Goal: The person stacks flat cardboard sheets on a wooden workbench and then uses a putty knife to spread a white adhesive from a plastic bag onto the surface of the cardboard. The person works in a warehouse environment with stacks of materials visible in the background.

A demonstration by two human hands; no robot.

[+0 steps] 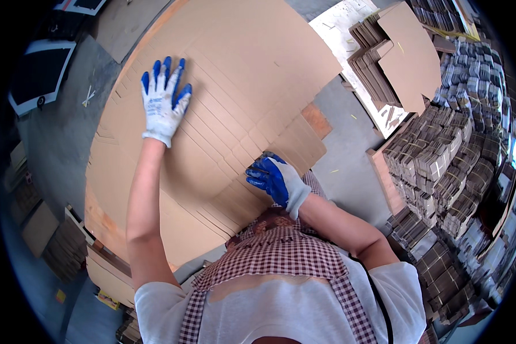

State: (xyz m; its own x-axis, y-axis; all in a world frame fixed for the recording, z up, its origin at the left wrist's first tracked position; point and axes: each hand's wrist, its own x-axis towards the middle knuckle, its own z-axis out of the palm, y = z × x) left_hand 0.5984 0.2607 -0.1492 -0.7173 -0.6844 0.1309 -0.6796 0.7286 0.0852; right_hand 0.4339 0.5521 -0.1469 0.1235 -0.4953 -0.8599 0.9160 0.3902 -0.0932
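Note:
A large brown cardboard sheet (229,74), marked with long parallel creases and slits, lies before me. My left hand (163,100), in a white glove with blue fingertips, rests on its left part with the fingers spread. Closer to my body, my right hand (276,179) wears a matching glove. Its fingers are curled over the creased, slotted part of the sheet, and what they hold, if anything, is hidden. A checked apron (281,252) is close below that hand.
Cut cardboard pieces (404,54) are piled on a white board (347,28) at the far right. Tied cardboard bundles (430,149) stand stacked along the right. Dark white-framed panels (43,74) are at the far left. Scraps lie on the grey floor (350,143).

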